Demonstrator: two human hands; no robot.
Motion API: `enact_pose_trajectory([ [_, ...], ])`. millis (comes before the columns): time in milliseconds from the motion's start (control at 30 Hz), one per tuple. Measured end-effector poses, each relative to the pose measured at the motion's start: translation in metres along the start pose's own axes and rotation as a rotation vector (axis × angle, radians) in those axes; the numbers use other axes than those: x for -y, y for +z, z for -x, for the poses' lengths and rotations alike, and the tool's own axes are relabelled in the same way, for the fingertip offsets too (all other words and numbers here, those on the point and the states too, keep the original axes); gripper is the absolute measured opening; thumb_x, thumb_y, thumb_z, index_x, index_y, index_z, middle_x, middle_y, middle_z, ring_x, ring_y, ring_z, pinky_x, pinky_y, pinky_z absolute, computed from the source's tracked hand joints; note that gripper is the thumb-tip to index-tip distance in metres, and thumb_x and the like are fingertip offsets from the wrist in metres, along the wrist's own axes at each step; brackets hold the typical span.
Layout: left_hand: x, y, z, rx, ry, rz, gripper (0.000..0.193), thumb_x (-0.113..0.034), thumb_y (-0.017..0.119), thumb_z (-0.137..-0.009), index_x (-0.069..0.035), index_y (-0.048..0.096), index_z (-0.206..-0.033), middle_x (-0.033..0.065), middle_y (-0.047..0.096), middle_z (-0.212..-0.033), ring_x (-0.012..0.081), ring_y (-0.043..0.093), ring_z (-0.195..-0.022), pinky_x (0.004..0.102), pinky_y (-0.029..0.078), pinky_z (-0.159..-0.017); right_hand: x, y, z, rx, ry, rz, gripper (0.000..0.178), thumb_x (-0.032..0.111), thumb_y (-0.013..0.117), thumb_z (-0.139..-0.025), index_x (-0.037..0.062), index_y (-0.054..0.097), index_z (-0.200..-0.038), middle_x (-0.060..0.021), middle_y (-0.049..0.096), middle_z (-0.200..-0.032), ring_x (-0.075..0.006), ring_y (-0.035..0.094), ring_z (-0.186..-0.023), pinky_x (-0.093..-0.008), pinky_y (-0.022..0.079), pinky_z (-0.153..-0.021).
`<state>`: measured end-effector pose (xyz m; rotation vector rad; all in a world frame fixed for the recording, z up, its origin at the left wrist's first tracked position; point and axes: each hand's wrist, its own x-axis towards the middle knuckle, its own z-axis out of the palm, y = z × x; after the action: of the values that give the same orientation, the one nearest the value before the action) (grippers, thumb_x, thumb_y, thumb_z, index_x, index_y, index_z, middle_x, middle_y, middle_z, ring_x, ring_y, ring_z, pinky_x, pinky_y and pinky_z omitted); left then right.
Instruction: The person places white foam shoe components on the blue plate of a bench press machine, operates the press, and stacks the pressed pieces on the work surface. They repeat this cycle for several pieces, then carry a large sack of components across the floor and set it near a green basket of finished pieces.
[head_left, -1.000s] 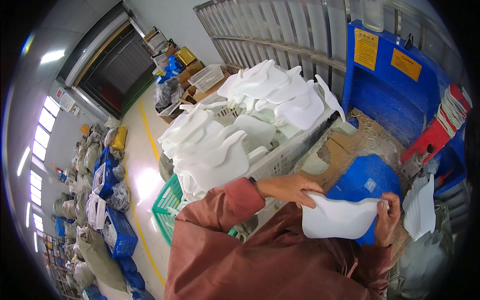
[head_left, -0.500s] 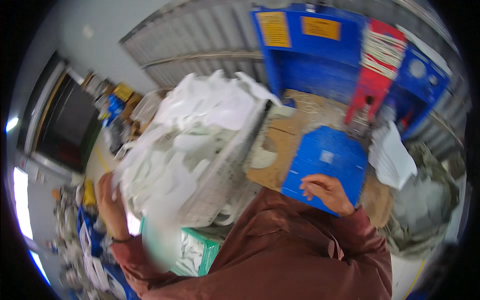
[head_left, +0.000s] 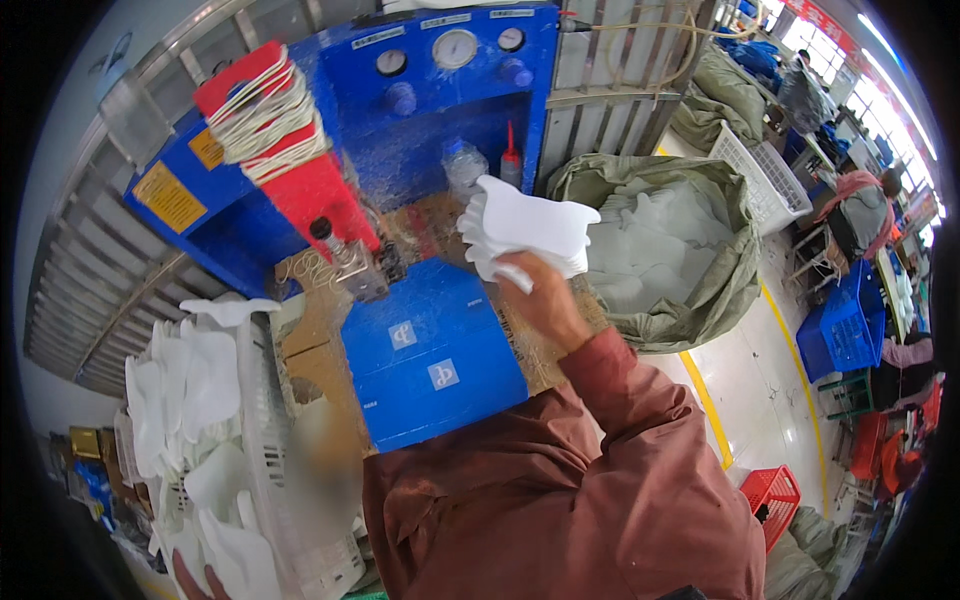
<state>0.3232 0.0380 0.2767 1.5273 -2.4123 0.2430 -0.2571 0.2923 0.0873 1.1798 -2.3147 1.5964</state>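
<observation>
Workshop bench (head_left: 322, 365), brown-topped, with blue machine (head_left: 415, 125)

Background: metal railing (head_left: 100, 290) behind; floor (head_left: 745, 400) with yellow lines at right. Machine: three round gauges along the top; a red arm (head_left: 318, 220) wound with pale cord (head_left: 262, 120). On the bench: one blue board (head_left: 432, 345), flat, bearing two pale square marks; one stack of white pieces (head_left: 530, 228), wavy-edged, beside the board's right corner. Right hand (head_left: 548, 300): fingers touching the stack's near edge; whether they grip, cannot tell. Left of bench: one pale slatted crate (head_left: 270, 430), heaped with loose white pieces (head_left: 190, 385). Left hand (head_left: 187, 578): mostly out of view, fingers at the heap; grip cannot be told. Right of bench: one olive sack (head_left: 735, 290), containing further white pieces (head_left: 665, 240).
</observation>
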Motion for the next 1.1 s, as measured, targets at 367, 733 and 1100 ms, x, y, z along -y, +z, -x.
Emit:
enact_pose_trajectory([
  [367, -0.195, 0.163, -0.068, 0.530, 0.783, 0.521, 0.042, -0.017, 0.066, -0.104, -0.002, 0.062, -0.143, 0.0223, 0.059, -0.148, 0.0365, 0.059, -0.132, 0.0424, 0.046, -0.112, -0.141, -0.050, -0.050, 0.230, 0.076, 0.567, 0.046, 0.042, 0.083, -0.086, 0.0128, 0.075, -0.121, -0.0124, 0.067, -0.128, -0.0373, 0.060, -0.124, -0.0495, 0.050, -0.107],
  [733, -0.247, 0.235, -0.062, 0.845, 0.838, 0.894, 0.046, -0.022, 0.076, -0.098, -0.006, 0.066, -0.139, 0.0195, 0.069, -0.130, 0.0324, 0.067, -0.117, 0.0381, 0.053, -0.101, -0.126, -0.021, -0.039, 0.069, -0.002, 0.866, 0.022, 0.012, 0.057, -0.094, 0.0034, 0.068, -0.111, -0.0181, 0.070, -0.103, -0.0381, 0.071, -0.097, -0.0479, 0.058, -0.080],
  [1100, -0.281, 0.224, -0.026, 1.358, 0.060, 1.634, 0.057, -0.022, 0.066, -0.106, 0.000, 0.046, -0.155, 0.0197, 0.059, -0.142, 0.0326, 0.057, -0.126, 0.0468, 0.051, -0.105, 0.014, -0.119, -0.002, -0.376, -0.152, 0.645, 0.031, 0.002, 0.062, -0.089, 0.0055, 0.068, -0.119, -0.0167, 0.072, -0.118, -0.0395, 0.070, -0.101, -0.0460, 0.058, -0.085],
])
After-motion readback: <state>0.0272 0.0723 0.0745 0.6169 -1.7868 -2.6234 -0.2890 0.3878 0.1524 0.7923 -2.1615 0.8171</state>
